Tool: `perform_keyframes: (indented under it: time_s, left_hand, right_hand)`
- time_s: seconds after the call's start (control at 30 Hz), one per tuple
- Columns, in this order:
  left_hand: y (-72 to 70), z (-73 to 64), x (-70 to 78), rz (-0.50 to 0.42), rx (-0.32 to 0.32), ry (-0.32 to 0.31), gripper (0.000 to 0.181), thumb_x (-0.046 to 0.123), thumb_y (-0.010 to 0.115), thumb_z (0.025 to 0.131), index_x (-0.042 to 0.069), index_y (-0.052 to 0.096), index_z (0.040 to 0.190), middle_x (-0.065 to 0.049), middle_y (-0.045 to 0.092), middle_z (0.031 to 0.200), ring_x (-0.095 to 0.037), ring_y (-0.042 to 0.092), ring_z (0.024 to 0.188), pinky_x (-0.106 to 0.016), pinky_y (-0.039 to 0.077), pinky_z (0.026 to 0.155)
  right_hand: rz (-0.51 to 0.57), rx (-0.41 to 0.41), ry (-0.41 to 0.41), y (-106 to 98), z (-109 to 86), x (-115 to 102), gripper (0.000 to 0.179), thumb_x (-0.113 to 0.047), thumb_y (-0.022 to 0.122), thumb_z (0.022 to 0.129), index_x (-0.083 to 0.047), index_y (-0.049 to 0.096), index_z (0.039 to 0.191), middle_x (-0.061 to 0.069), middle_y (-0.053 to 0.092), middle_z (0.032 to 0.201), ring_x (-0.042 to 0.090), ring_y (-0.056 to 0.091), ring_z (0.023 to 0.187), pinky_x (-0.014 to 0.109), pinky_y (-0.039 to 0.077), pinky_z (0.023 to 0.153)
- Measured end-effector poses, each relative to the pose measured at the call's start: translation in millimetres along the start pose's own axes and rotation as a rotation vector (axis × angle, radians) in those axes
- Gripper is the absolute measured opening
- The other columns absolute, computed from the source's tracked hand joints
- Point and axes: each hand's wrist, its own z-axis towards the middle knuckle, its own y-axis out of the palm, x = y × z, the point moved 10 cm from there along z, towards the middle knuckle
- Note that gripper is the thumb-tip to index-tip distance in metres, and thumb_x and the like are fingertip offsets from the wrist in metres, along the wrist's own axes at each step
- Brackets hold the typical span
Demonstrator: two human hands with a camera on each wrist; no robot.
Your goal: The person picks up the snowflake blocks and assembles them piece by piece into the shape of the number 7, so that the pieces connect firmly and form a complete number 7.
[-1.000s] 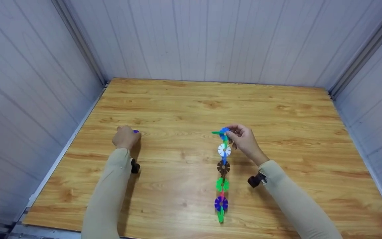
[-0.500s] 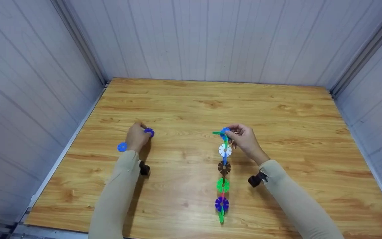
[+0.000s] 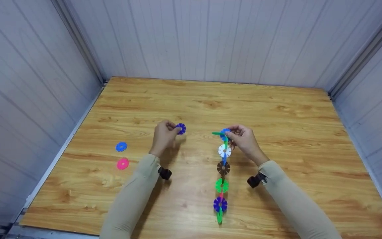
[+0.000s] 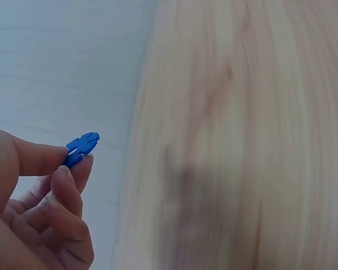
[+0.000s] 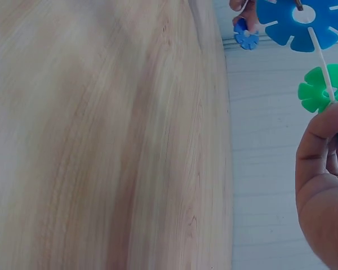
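Note:
My left hand pinches a purple-blue notched plastic disc by its edge, raised over the table. In the left wrist view that disc sits between the thumb and fingertips. My right hand pinches a blue notched disc at the far end of a chain of interlocked discs. A green disc seen edge-on juts from it toward the left. Down the chain toward the person come a white disc, a brown disc, a bright green disc and a purple disc, with edge-on discs between them.
Left of the left forearm, a loose blue disc and a pink disc lie flat on the wooden table. Pale panel walls enclose the table at the back and both sides.
My left hand has moved right with the purple-blue disc, closer to the chain, uncovering the loose blue and pink discs. My right hand and the chain have stayed almost still.

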Motion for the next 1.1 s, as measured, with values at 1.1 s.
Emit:
perform_keyframes:
  time_s: [1.1]
  left_hand:
    - [77.0,-31.1,44.8,-0.529,-0.163,0.034,0.015,0.007,0.073,0.09,0.001,0.062,0.098,-0.009,0.066,0.08,-0.018,0.064,0.065,-0.024,0.051,0.048]
  right_hand:
    - [-0.002,0.036,-0.036,-4.2,0.1,2.2,0.026,-0.003,0.067,0.094,0.014,0.061,0.112,0.011,0.063,0.086,0.013,0.058,0.057,0.022,0.049,0.047]
